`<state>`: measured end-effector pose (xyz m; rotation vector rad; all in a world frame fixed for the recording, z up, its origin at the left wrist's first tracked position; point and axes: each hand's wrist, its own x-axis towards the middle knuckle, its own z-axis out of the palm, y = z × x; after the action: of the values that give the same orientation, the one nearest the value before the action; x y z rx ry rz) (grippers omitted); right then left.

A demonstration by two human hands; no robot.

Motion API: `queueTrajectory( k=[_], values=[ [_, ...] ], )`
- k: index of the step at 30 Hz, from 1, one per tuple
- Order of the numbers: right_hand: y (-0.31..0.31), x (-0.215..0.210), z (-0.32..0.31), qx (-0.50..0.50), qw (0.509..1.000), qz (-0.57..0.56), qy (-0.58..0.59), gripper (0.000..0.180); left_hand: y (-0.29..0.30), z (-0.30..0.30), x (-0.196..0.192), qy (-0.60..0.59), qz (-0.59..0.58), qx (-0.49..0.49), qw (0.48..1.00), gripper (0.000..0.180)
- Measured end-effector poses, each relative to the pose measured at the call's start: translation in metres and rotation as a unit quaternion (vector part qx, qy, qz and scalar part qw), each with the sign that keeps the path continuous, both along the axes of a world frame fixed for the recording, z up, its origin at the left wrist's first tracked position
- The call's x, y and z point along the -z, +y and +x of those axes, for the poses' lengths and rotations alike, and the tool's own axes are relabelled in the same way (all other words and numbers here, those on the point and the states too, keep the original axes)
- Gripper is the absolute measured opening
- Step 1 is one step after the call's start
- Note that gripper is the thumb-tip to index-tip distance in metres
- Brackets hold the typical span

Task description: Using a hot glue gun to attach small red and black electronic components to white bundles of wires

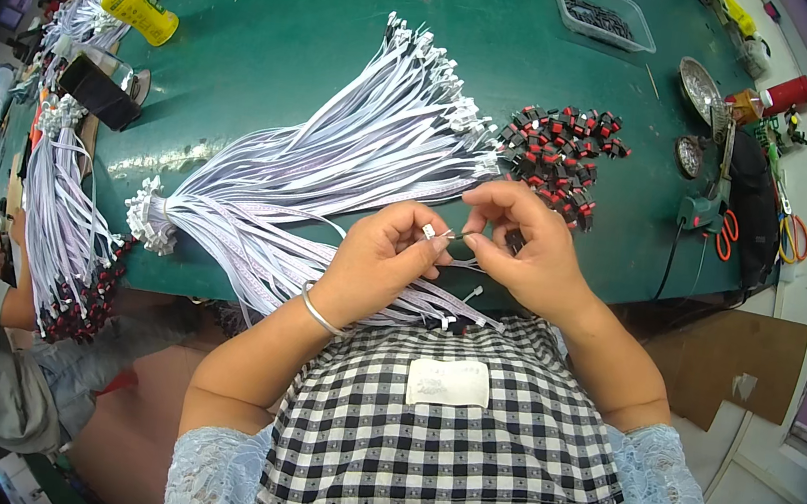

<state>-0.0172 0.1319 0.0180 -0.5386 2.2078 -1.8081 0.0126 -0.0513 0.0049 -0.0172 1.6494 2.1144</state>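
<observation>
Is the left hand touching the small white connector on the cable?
Touching. In the head view, the left hand pinches the small white connector between thumb and fingers, no gap visible.

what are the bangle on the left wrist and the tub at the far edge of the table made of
Bangle: looks like polished metal, silvery with bright glints. Tub: seemingly clear, thin plastic; the green table shows through its walls.
</observation>
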Motion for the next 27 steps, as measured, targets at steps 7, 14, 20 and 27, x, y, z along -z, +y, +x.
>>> queueTrajectory(
  k=[7,14,20,27],
  values=[
    [-0.008,-0.001,0.003,-0.001,0.990,0.080,0.120,0.038,0.003,0.001,0.001,0.015,0.004,-0.027,1.000,0.013],
    [0.001,0.011,-0.001,0.015,0.993,-0.100,-0.061,0.028,-0.003,0.001,0.005,0.016,0.008,0.008,1.000,0.015],
    [0.008,0.011,0.007,-0.001,0.938,-0.256,-0.234,0.024,-0.008,0.001,0.010,-0.018,0.036,-0.008,0.999,0.015],
    [0.007,0.011,0.016,-0.014,0.969,-0.198,-0.149,0.028,-0.005,0.000,-0.002,-0.006,0.041,-0.008,0.999,0.024]
  ],
)
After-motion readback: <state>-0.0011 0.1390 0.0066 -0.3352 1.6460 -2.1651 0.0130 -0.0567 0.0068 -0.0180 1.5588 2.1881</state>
